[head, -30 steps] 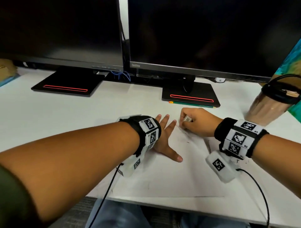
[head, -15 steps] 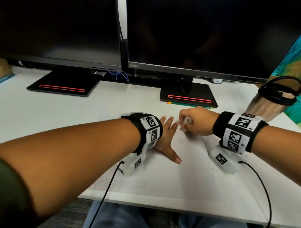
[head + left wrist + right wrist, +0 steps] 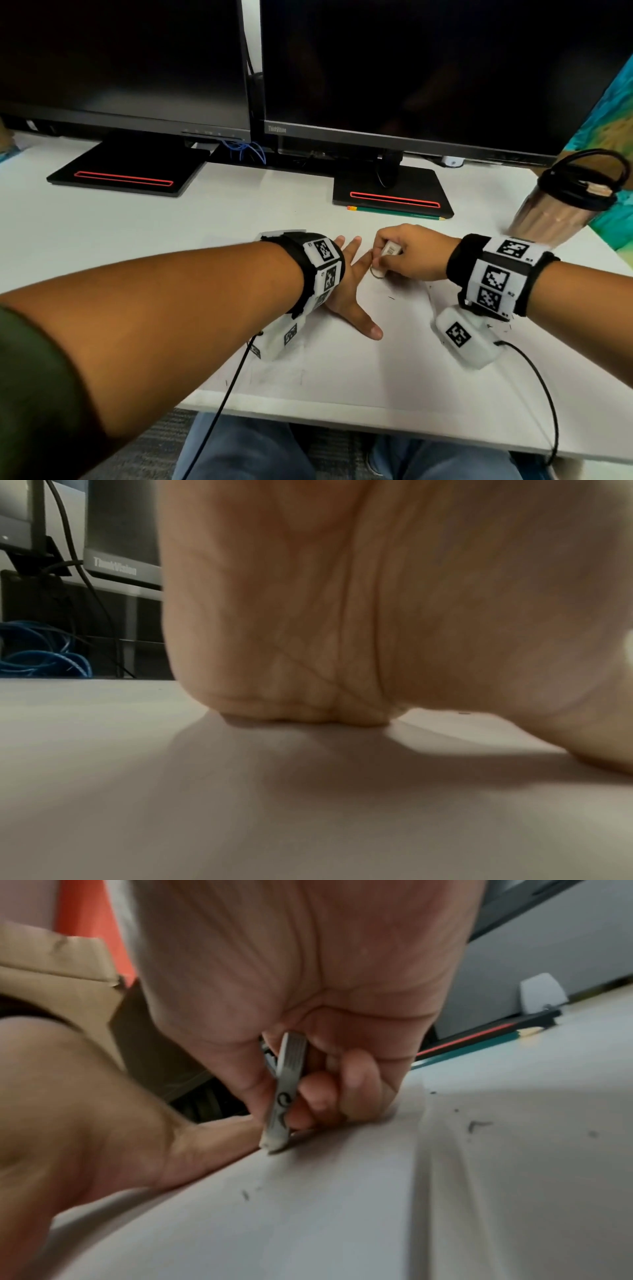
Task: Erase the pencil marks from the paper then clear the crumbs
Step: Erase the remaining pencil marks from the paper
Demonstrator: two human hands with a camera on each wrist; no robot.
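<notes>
Left hand [image 3: 346, 291] lies flat with spread fingers on the paper [image 3: 394, 349], right hand [image 3: 411, 251] pinches the eraser [image 3: 286, 1093] with its tip on the sheet, so erasing is underway; next, rubbing remaining marks, then brushing crumbs [image 3: 477, 1125] off.

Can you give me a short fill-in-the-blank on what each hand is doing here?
1. The right hand pinches the ____ and holds its tip to the paper.
2. The left hand lies ____ on the paper, fingers spread.
3. The green pencil lies in front of the ____ monitor's stand.
4. Dark eraser ____ lie scattered on the paper near the right hand.

Missing words: eraser; flat; right; crumbs
</notes>
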